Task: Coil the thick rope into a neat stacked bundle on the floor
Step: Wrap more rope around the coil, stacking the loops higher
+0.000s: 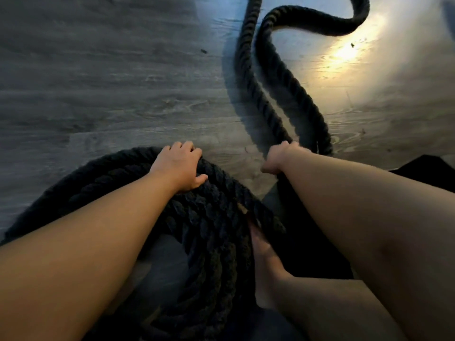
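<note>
We see the rope (248,70) in two parts. Its coil (211,217) lies on the floor low in the view, left of centre, several dark twisted turns laid round and over one another about a bare middle. The left hand (178,166) sits on the coil's far rim, fingers curled over the outer edge and the thumb spread on the inner side, holding the top turn. Just to the right, off the coil, the right hand (279,158) is closed in a fist round the loose rope where it lifts from the floor; we see it from behind the wrist, so its fingers are mostly hidden. Beyond that hand two runs of rope lie side by side, reaching away; one goes straight out of the top of the view, the other bends in an S toward the top right. A bare foot (263,254) touches the coil's right side, with a bare leg (320,303) below it. The floor (110,94) is grey wood-grain plank, dim on the left. A warm glare (344,50) shines off it at upper right. Two small dark specks (203,50) lie on the boards. A black shape (428,168) sits at the right edge; we cannot tell what it is.
</note>
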